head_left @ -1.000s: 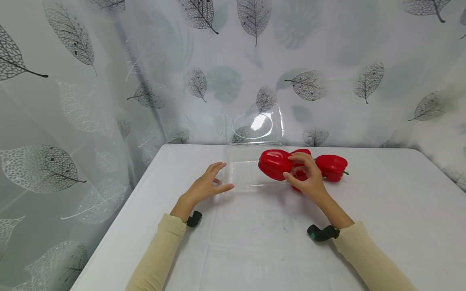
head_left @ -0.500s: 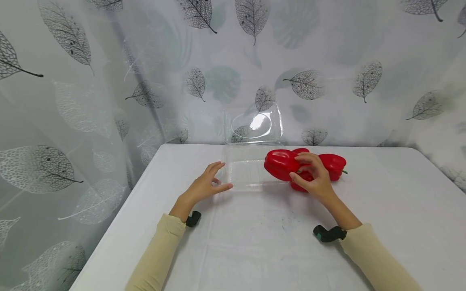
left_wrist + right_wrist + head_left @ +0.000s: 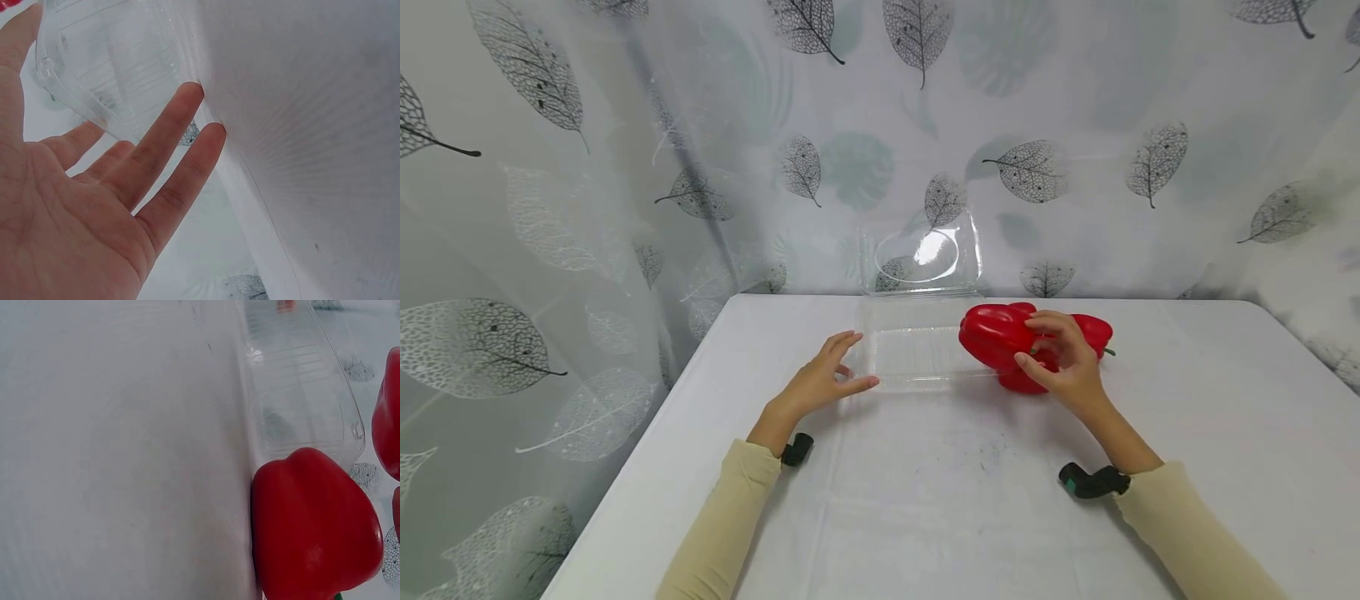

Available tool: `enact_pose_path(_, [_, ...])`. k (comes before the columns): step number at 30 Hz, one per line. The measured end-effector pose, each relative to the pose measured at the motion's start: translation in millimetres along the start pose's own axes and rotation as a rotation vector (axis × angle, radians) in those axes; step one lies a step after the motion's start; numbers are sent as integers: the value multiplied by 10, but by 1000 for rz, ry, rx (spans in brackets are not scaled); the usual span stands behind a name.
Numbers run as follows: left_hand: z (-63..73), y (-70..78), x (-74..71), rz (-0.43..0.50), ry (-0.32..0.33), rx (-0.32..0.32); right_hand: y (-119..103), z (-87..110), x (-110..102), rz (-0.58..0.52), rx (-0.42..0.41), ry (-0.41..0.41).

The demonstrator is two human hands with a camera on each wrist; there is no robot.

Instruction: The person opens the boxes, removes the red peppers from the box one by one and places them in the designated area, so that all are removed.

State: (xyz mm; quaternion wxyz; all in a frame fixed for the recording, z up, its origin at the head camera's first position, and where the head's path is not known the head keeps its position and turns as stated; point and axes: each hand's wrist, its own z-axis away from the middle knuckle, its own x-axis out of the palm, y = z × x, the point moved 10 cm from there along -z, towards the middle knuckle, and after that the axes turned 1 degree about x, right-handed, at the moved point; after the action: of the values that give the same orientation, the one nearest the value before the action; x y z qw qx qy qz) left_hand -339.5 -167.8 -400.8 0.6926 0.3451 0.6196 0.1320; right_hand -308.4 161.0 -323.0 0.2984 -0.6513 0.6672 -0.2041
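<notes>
My right hand [image 3: 1071, 367] pinches a red bell pepper [image 3: 996, 335] at its right end, thumb in front and fingers above. The pepper is raised over the right end of a clear plastic clamshell container [image 3: 913, 354], whose lid [image 3: 917, 254] stands up at the back. At the container's left end is my left hand [image 3: 820, 379], fingers spread and nearly straight, fingertips right at the wall. The left wrist view shows its bare palm [image 3: 75, 231]. Another red bell pepper [image 3: 315, 525] lies by the container's right end in the right wrist view; the held one shows only partly there.
One more red bell pepper [image 3: 1093, 331] with a green stem lies to the right, partly behind my right hand. A white cloth covers the table [image 3: 917, 500]. Behind its far edge hangs a leaf-patterned curtain [image 3: 865, 100]. Each wrist wears a small black device [image 3: 1093, 482].
My right hand has carried the held pepper to the right, from over the container toward the other peppers. My left hand has stayed at the container's left end.
</notes>
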Motion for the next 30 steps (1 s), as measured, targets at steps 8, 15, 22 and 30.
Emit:
enact_pose_path(8, [10, -5, -1, -8, 1, 7, 73, 42, -138, 29, 27, -9])
enact_pose_path(15, [1, -3, 2, -13, 0, 14, 62, 87, -284, 2, 1, 11])
enact_pose_path(22, [-14, -1, -6, -16, -2, 10, 62, 119, -408, -24, -17, 25])
enact_pose_path(30, [-17, -3, 11, -7, -7, 9, 21, 152, -524, 62, 21, 39])
